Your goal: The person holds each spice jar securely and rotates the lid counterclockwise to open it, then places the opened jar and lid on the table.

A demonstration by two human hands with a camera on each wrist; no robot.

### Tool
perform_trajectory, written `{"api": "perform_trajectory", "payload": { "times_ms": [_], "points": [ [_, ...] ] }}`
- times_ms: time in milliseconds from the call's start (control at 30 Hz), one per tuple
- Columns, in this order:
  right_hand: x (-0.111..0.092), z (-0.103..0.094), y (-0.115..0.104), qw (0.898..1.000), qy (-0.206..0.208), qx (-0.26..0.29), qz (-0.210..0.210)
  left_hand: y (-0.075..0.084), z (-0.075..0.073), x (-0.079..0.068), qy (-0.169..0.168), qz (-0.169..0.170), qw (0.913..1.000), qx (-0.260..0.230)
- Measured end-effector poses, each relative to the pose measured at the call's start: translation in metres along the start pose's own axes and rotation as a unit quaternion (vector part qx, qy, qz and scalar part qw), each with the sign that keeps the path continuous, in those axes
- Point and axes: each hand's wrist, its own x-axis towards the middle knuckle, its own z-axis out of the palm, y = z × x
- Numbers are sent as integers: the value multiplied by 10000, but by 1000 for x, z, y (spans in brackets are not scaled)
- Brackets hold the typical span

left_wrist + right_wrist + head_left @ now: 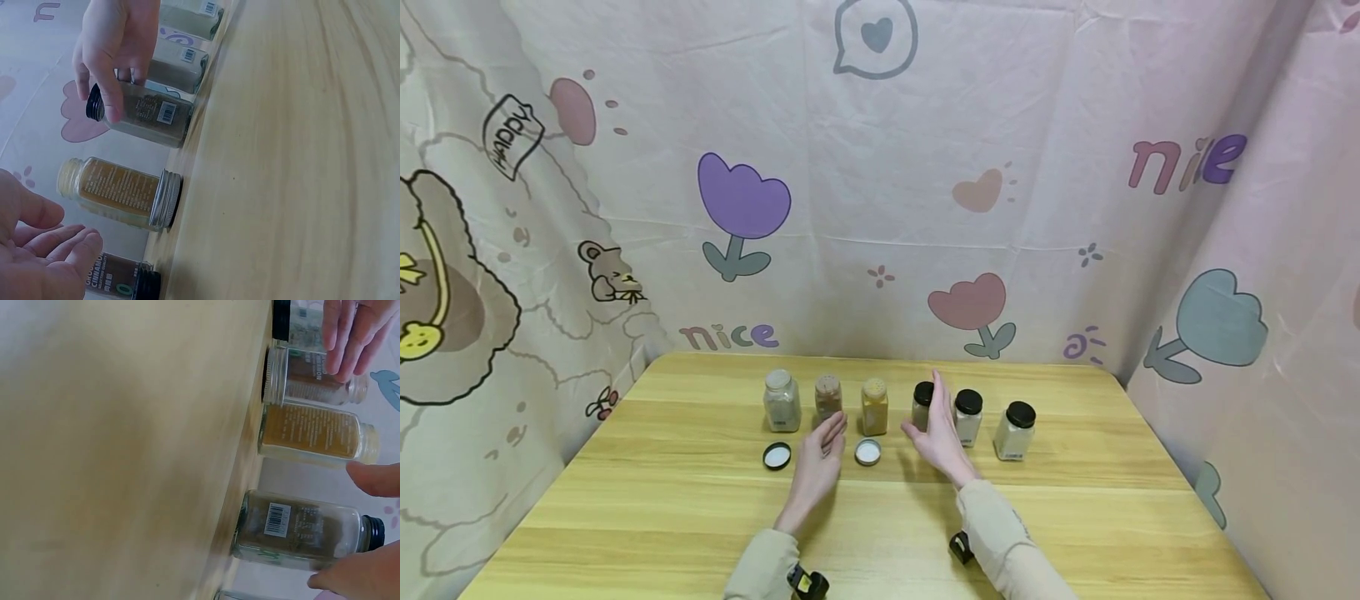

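My right hand (942,437) reaches around a brown spice jar (922,403) with a black lid; thumb and fingers are spread, the thumb standing away from the glass in the right wrist view. My left hand (818,465) hovers in front of the uncapped cinnamon jar (827,390), fingers extended and slightly bent, holding nothing. Between the hands stands an uncapped yellow spice jar (874,410), its lid (868,452) lying before it. The cinnamon jar's lid (275,375) shows in the right wrist view but is hidden behind my left hand in the head view.
At the left end stands an uncapped pale jar (782,404) with a black-rimmed lid (777,456) in front. Right of my right hand are two black-lidded jars, one nearer (967,421) and one farther right (1015,435). A printed curtain (880,167) hangs behind the wooden table (662,483).
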Motion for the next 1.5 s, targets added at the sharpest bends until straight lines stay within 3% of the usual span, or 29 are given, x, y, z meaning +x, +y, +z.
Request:
{"api": "perform_trajectory", "payload": {
  "times_ms": [133,467,800,967,1200,1400,1500],
  "points": [
    [1,1,-1,9998,-12,-129,154,2,1,0,-29,6,10000,-32],
    [-5,-3,1,9988,-189,-444,-16,5,2,-2,-55,67,9999,-97],
    [-20,-17,5,9978,-602,209,-187,16,9,-4,-235,365,9975,-550],
    [-27,-25,11,9903,-1234,507,-382,23,17,-7,-481,493,9943,-810],
    [-34,-36,21,9671,-2241,1160,-335,30,28,-10,-624,1104,9890,-763],
    [-35,-33,29,9569,-2302,1715,-450,32,34,-11,-731,1847,9798,-240],
    [-37,-30,35,9544,-2204,1917,-620,31,35,-12,-913,1945,9766,-37]
  ]
}}
